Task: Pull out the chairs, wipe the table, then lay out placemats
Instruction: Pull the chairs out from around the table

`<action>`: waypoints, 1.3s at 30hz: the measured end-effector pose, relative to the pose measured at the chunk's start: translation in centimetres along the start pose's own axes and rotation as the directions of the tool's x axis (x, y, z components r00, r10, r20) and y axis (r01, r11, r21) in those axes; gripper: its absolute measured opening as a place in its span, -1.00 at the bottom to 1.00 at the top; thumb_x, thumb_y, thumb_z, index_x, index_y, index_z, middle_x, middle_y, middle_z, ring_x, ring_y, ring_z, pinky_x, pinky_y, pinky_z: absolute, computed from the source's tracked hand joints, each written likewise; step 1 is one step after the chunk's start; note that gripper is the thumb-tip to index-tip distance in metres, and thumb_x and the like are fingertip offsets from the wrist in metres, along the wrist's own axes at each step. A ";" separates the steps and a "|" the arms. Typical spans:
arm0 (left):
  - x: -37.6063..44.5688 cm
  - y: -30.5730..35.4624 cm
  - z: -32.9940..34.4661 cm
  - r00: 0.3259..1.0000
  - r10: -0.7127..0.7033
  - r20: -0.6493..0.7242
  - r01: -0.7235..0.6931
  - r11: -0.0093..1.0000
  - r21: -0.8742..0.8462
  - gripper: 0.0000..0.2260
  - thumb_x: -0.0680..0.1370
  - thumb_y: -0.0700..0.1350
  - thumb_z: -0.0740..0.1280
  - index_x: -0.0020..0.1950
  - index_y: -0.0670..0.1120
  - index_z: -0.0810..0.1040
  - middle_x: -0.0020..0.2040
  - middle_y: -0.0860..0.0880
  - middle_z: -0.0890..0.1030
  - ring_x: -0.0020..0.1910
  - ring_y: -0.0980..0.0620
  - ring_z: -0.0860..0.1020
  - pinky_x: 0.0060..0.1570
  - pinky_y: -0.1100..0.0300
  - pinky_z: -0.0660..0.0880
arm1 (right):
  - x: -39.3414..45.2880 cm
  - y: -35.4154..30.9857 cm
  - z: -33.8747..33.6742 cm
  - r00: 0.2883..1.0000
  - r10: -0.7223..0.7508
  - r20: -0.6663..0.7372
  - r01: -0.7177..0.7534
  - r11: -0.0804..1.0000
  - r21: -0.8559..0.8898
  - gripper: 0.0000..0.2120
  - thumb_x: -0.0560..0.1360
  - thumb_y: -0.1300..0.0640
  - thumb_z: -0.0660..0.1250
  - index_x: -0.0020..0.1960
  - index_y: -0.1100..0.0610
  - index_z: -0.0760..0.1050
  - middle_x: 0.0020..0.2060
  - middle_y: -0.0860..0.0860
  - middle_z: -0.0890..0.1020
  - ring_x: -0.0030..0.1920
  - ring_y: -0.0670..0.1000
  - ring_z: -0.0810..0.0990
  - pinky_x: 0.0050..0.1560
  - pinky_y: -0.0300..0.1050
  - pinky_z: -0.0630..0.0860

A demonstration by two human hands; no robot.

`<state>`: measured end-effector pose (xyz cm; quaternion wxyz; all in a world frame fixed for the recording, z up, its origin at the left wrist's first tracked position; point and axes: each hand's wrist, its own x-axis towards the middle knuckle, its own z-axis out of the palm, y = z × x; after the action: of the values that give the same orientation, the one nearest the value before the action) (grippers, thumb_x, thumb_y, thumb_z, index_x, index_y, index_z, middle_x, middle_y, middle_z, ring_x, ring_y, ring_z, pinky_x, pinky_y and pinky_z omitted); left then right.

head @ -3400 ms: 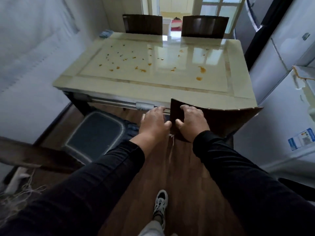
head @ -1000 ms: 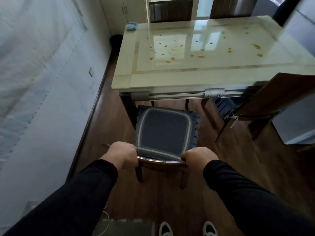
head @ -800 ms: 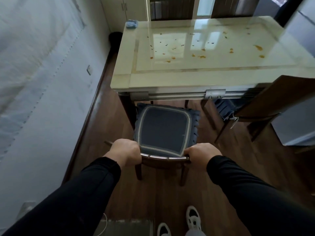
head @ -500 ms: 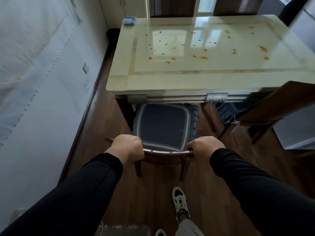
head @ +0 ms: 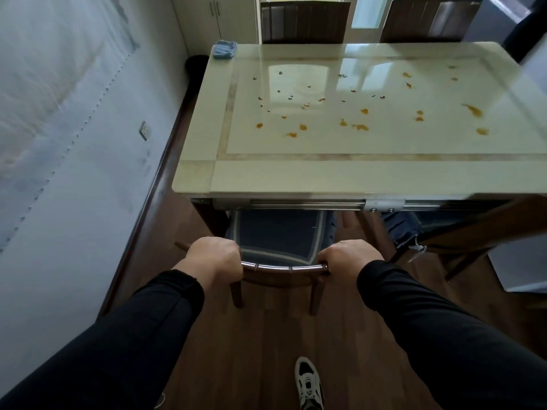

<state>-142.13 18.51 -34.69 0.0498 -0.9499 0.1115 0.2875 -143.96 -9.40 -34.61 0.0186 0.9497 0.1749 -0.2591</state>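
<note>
A cream glossy table (head: pixel 296 176) carries several orange stains (head: pixel 359 127) and dark crumbs. A folded blue cloth (head: pixel 225 49) lies on its far left corner. In front of me stands a wooden chair (head: pixel 281 272) with a dark blue cushion (head: pixel 275 232), its seat partly under the table's near edge. My left hand (head: pixel 214 255) and my right hand (head: pixel 349 257) both grip the chair's curved top rail, one at each end.
A second chair (head: pixel 479 229) stands angled out at the right, near a white appliance. Two dark chair backs (head: pixel 305 22) sit at the table's far side. A white wall runs close along the left. My shoe (head: pixel 307 383) is on the wooden floor.
Earlier I held the right chair; both hands have since moved to the left chair. Over the last second that chair has slid forward, its seat going further under the table.
</note>
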 end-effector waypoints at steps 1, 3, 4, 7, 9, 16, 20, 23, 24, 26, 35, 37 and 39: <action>0.6 -0.1 -0.5 1.000 -0.006 0.006 0.006 1.000 -0.008 -0.73 0.36 0.01 0.20 -0.04 0.14 0.62 -0.11 0.11 0.60 -0.13 0.03 0.57 -0.14 0.11 0.53 | 0.6 0.3 -0.3 1.000 -0.003 -0.004 0.003 1.000 -0.003 -0.76 0.47 -0.18 0.32 0.06 -0.12 0.57 -0.02 -0.08 0.66 0.02 0.05 0.61 -0.07 -0.10 0.49; 1.6 -0.2 -1.4 1.000 -0.015 0.012 0.015 1.000 -0.022 -0.74 0.37 0.01 0.22 -0.03 0.15 0.63 -0.13 0.11 0.61 -0.14 0.04 0.57 -0.13 0.10 0.55 | 1.8 1.0 -1.0 1.000 -0.008 -0.014 0.008 1.000 0.000 -0.74 0.46 -0.18 0.33 0.09 -0.13 0.58 -0.02 -0.08 0.66 0.02 0.05 0.62 -0.04 -0.10 0.54; 2.1 -0.3 -1.8 1.000 -0.017 0.013 0.017 1.000 -0.026 -0.73 0.36 0.02 0.22 -0.03 0.14 0.63 -0.14 0.11 0.61 -0.15 0.04 0.57 -0.12 0.09 0.56 | 2.3 1.2 -1.4 1.000 -0.010 -0.017 0.010 1.000 0.004 -0.74 0.46 -0.18 0.33 0.09 -0.13 0.59 -0.02 -0.08 0.66 0.02 0.05 0.62 -0.03 -0.09 0.55; 3.6 -0.7 -3.0 0.999 -0.033 0.005 0.033 0.999 -0.030 -0.74 0.34 0.02 0.24 -0.04 0.13 0.64 -0.17 0.11 0.60 -0.17 0.04 0.57 -0.14 0.10 0.57 | 4.0 2.0 -2.3 0.999 -0.023 -0.023 0.023 1.000 -0.008 -0.74 0.45 -0.17 0.33 0.08 -0.10 0.59 -0.02 -0.06 0.67 0.03 0.06 0.63 -0.01 -0.09 0.55; 4.7 -1.0 -3.6 0.999 -0.037 0.005 0.037 0.999 -0.034 -0.74 0.33 0.01 0.25 -0.05 0.13 0.64 -0.20 0.11 0.60 -0.19 0.04 0.57 -0.18 0.13 0.54 | 5.1 2.5 -3.0 0.999 -0.032 -0.025 0.031 0.999 -0.016 -0.74 0.45 -0.18 0.33 0.07 -0.08 0.59 -0.01 -0.05 0.67 0.05 0.07 0.63 0.02 -0.08 0.55; 8.5 -2.1 -5.7 0.998 -0.052 0.018 0.053 0.998 -0.031 -0.69 0.29 0.04 0.25 -0.04 0.14 0.66 -0.18 0.10 0.63 -0.18 0.03 0.59 -0.19 0.13 0.54 | 8.8 4.1 -4.8 0.998 -0.037 -0.045 0.036 0.999 -0.017 -0.72 0.44 -0.19 0.35 0.09 -0.11 0.60 0.01 -0.07 0.67 0.06 0.07 0.63 0.00 -0.09 0.54; 9.7 -2.7 -6.8 0.998 -0.068 -0.003 0.067 0.997 -0.048 -0.72 0.28 0.04 0.28 -0.08 0.16 0.66 -0.18 0.11 0.63 -0.15 0.02 0.60 -0.19 0.15 0.52 | 10.4 4.6 -5.7 0.998 -0.037 -0.060 0.036 0.999 -0.010 -0.72 0.44 -0.18 0.35 0.10 -0.11 0.61 0.01 -0.06 0.67 0.06 0.08 0.63 -0.03 -0.09 0.52; 10.3 -3.3 -7.6 0.996 -0.083 -0.017 0.082 0.994 -0.078 -0.73 0.28 0.02 0.30 -0.09 0.16 0.66 -0.18 0.12 0.63 -0.16 0.03 0.59 -0.22 0.18 0.49 | 11.2 4.5 -6.4 0.997 -0.029 -0.077 0.028 1.000 -0.008 -0.73 0.46 -0.17 0.36 0.10 -0.11 0.61 0.01 -0.06 0.67 0.05 0.08 0.63 -0.10 -0.13 0.45; 10.5 -3.4 -7.8 0.996 -0.087 -0.012 0.086 0.993 -0.087 -0.74 0.28 0.02 0.30 -0.09 0.16 0.66 -0.19 0.11 0.63 -0.17 0.03 0.59 -0.21 0.18 0.50 | 11.4 4.5 -6.6 0.996 -0.022 -0.081 0.022 1.000 0.000 -0.74 0.45 -0.17 0.36 0.09 -0.11 0.60 0.01 -0.06 0.67 0.05 0.07 0.63 -0.12 -0.14 0.43; 10.9 -3.8 -8.3 0.997 -0.083 0.001 0.082 0.992 -0.094 -0.76 0.30 0.01 0.32 -0.08 0.15 0.66 -0.19 0.11 0.62 -0.17 0.03 0.59 -0.20 0.17 0.52 | 11.8 4.4 -6.9 0.998 -0.006 -0.067 0.007 1.000 0.024 -0.76 0.44 -0.16 0.38 0.07 -0.12 0.60 0.00 -0.08 0.67 0.03 0.06 0.63 -0.14 -0.15 0.42; 11.9 -5.0 -8.4 0.996 0.094 0.005 -0.094 0.995 -0.014 -0.77 0.34 -0.01 0.23 -0.09 0.11 0.61 -0.20 0.11 0.59 -0.19 0.01 0.58 -0.23 0.17 0.52 | 11.6 3.7 -8.0 0.997 0.080 -0.017 -0.079 0.996 0.043 -0.80 0.43 -0.13 0.35 0.03 -0.14 0.58 -0.05 -0.11 0.66 -0.01 0.04 0.62 -0.15 -0.13 0.44; 11.9 -5.2 -8.3 0.992 0.123 0.002 -0.123 0.992 -0.014 -0.78 0.34 -0.01 0.23 -0.09 0.08 0.61 -0.18 0.11 0.59 -0.18 0.00 0.58 -0.23 0.16 0.51 | 11.4 3.3 -8.2 0.995 0.097 -0.031 -0.097 0.995 0.018 -0.78 0.42 -0.11 0.33 0.05 -0.16 0.59 -0.02 -0.10 0.67 0.02 0.04 0.62 -0.15 -0.14 0.42; 12.0 -5.3 -8.1 0.989 0.145 0.003 -0.145 0.989 -0.020 -0.75 0.34 -0.01 0.23 -0.06 0.07 0.61 -0.14 0.09 0.61 -0.15 -0.02 0.59 -0.22 0.16 0.51 | 11.3 2.9 -8.3 0.991 0.130 -0.021 -0.130 0.992 0.011 -0.77 0.41 -0.10 0.32 0.05 -0.16 0.59 -0.04 -0.09 0.67 0.01 0.05 0.62 -0.15 -0.14 0.42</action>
<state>-126.81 20.12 -34.50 0.0196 -0.9391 0.1774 0.2938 -129.85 -7.39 -33.20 0.0289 0.9620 0.1118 -0.2476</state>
